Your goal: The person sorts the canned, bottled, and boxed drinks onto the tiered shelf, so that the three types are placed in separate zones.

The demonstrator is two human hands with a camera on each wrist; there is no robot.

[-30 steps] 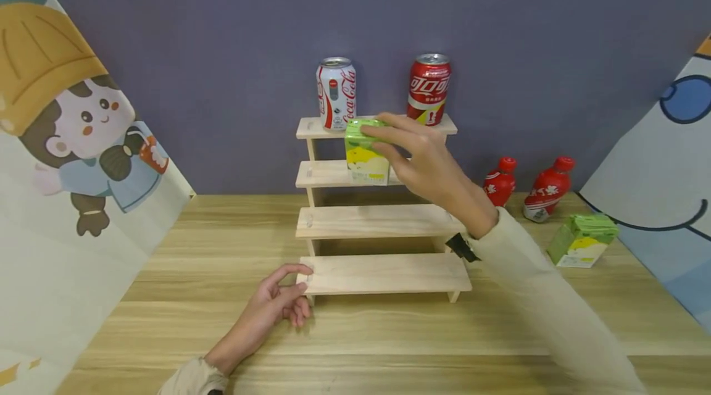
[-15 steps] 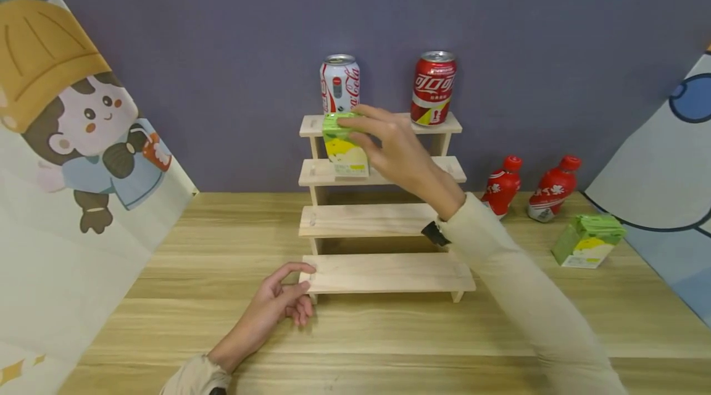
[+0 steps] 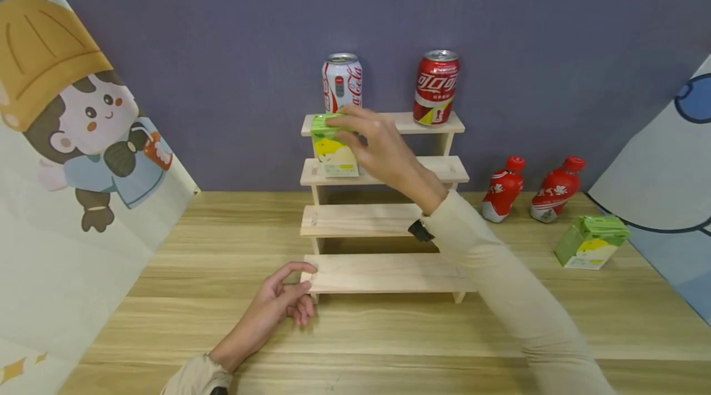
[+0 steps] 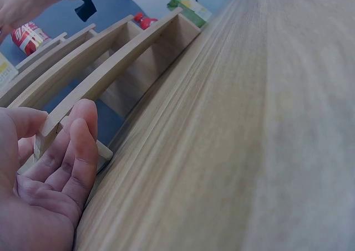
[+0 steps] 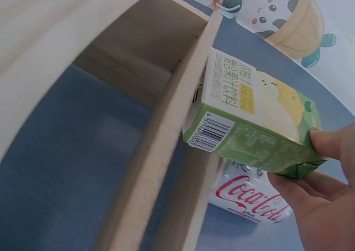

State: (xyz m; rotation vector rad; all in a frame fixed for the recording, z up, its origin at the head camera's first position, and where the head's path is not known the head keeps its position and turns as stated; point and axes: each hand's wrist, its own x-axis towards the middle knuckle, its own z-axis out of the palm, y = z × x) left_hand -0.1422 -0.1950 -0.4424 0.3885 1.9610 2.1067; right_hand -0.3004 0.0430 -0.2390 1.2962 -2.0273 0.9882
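Note:
My right hand (image 3: 373,139) grips a green and yellow juice box (image 3: 335,151) by its upper end. The box is upright at the left end of the stand's second tier from the top, its base right at the board. In the right wrist view, the juice box (image 5: 252,115) overlaps a white Coca-Cola can (image 5: 249,198). My left hand (image 3: 278,296) pinches the front left corner of the lowest step of the wooden tiered stand (image 3: 389,273). Seen from the left wrist, the thumb and fingers of the left hand (image 4: 50,179) close around that board end.
On the top tier stand the white can (image 3: 342,83) at left and a red cola can (image 3: 437,87) at right. Two red bottles (image 3: 502,191) and another green juice box (image 3: 591,242) are on the table right of the stand. A dark wall (image 3: 250,74) rises behind.
My right hand has carried the juice box leftward, from in front of the middle of the stand to its left end at the second tier. The left hand keeps its place.

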